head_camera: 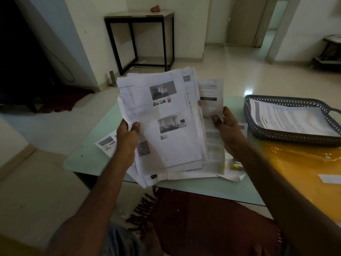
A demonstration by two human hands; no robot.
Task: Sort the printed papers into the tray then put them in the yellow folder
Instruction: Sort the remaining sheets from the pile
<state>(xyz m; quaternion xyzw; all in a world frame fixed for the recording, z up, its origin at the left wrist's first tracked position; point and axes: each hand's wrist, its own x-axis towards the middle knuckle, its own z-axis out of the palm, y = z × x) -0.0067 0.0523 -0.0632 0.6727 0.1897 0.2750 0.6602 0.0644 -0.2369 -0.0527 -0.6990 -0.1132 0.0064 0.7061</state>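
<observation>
A thick stack of printed papers (166,111) is lifted above the pale green table (88,154); its top sheet carries small photos and a QR code. My left hand (127,139) grips the stack's left edge, thumb on top. My right hand (227,130) pinches a narrow printed sheet (210,97) at the stack's right side. A dark lattice tray (287,135) stands at the right with several printed pages inside. The yellow folder (295,169) lies on the table in front of the tray, under my right forearm.
One loose sheet (107,143) with bold text lies on the table behind my left hand, and more papers show under my right wrist. A white slip (330,179) sits on the folder. A dark red fringed rug (203,218) covers the floor below the table edge.
</observation>
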